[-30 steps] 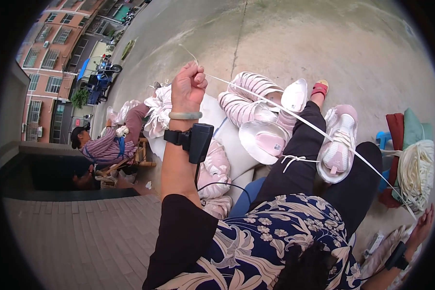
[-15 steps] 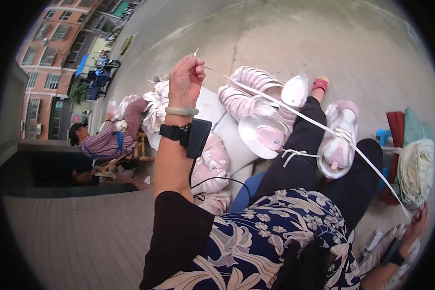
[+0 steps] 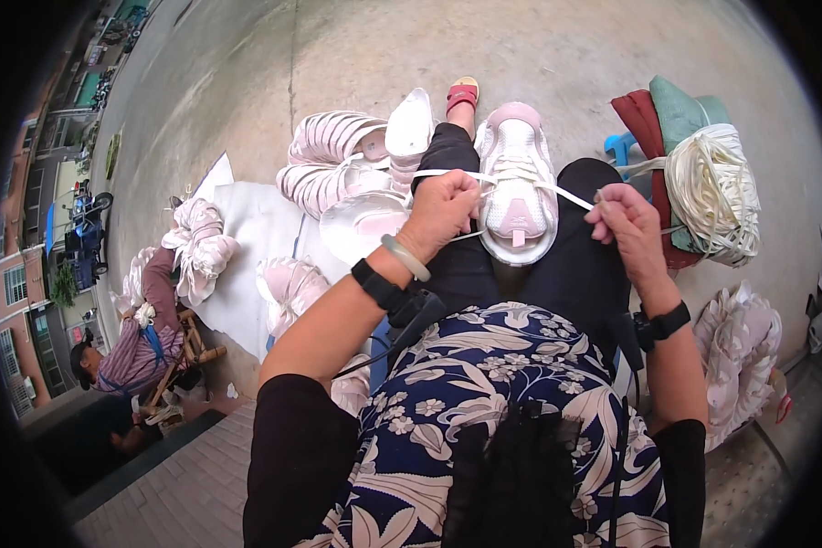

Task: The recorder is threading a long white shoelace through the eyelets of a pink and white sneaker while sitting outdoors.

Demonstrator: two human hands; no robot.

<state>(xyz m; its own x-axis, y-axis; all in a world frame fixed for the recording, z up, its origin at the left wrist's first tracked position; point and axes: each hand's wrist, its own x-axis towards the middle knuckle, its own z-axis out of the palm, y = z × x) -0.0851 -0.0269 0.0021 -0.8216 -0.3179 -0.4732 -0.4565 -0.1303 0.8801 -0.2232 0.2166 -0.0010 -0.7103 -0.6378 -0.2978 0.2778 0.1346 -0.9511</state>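
A white and pink sneaker rests on my dark-trousered legs, toe pointing away from me. A flat white shoelace passes across its lacing area and out to both sides. On the left side my left hand is closed around the lace beside the sneaker. My right hand pinches the lace to the right of it, fingers bent, above my right thigh. Between the sneaker and the right hand the lace looks taut. A thin cord also shows by the left hand's lower side.
Rows of stacked pink and white sneakers lie left of my leg on a white sheet. A thick hank of cream laces hangs by red and green cloth at right. More bundled shoes sit lower right. Another person sits far left.
Both hands have come in from far apart to either side of the sneaker, the left one lower, the right one up from the lower right. My view has turned toward the right.
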